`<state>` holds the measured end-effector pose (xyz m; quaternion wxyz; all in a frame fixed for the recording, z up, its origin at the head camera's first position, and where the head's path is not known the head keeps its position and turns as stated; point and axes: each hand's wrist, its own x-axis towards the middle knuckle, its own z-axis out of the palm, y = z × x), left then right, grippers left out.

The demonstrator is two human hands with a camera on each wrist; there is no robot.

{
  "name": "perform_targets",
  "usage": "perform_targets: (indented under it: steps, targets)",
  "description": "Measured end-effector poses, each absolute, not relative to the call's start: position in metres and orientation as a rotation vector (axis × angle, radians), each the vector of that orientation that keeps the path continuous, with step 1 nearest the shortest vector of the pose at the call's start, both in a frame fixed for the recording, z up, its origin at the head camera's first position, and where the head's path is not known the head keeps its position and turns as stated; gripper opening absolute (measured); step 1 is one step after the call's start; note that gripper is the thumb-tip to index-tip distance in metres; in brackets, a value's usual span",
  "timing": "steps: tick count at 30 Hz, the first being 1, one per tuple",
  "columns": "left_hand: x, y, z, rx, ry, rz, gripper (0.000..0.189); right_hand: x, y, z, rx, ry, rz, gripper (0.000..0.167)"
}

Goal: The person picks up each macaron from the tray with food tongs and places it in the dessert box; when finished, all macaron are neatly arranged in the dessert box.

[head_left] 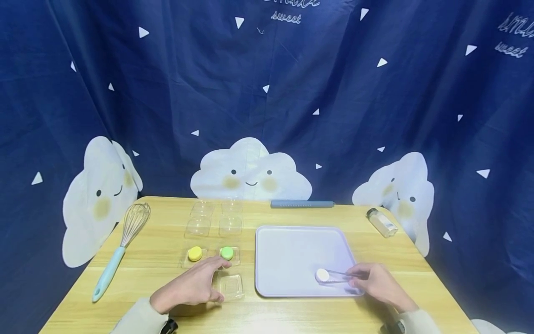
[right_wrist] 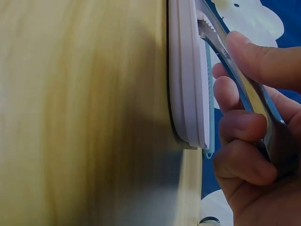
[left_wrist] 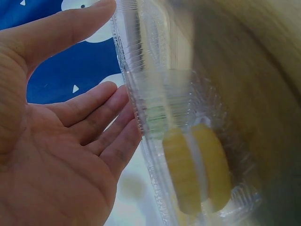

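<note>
Pale macaron (head_left: 322,275) to the left of the right grip (head_left: 377,282), between the tips of metal tongs (head_left: 340,272), at the near right of the lilac tray (head_left: 288,257); lifted or resting, impossible to tell. Tongs' long axis roughly sideways, tips toward the clear pack (head_left: 234,286) beyond the tray's left edge. Right grip nearer to the macaron, fingers curled and pinching the tongs. Left grip (head_left: 191,284) well apart from it, spread wide, nothing held, just beside the pack; contact uncertain. Yellow macaron (head_left: 194,253) and green macaron (head_left: 227,253) in separate compartments there. On the blue curtain (head_left: 179,116), "sweet" legible twice; larger lettering above, partly cut off. No readable label on the shaker bottle (head_left: 381,222).
</note>
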<state>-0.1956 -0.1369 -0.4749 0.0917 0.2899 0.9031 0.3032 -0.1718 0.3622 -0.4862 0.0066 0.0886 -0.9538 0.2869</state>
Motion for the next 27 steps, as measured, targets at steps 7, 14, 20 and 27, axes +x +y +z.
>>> perform_targets:
  steps: [7, 14, 20, 27]
  targets:
    - [-0.196, -0.139, -0.476, 0.857, 2.691, 0.904, 0.077, -0.173, 0.356, -0.489, 0.109, -2.970, 0.973, 0.019]
    - [-0.197, -0.139, -0.477, 0.867, 2.697, 0.905, 0.077, -0.174, 0.353, -0.490, 0.054, -2.941, 1.026, 0.015]
    - [-0.197, -0.139, -0.477, 0.862, 2.687, 0.916, 0.077, -0.177, 0.352, -0.492, 0.065, -2.913, 1.019, 0.012]
    - [-0.197, -0.141, -0.478, 0.849, 2.671, 0.937, 0.078, -0.183, 0.354, -0.492, 0.056, -2.837, 0.985, 0.012]
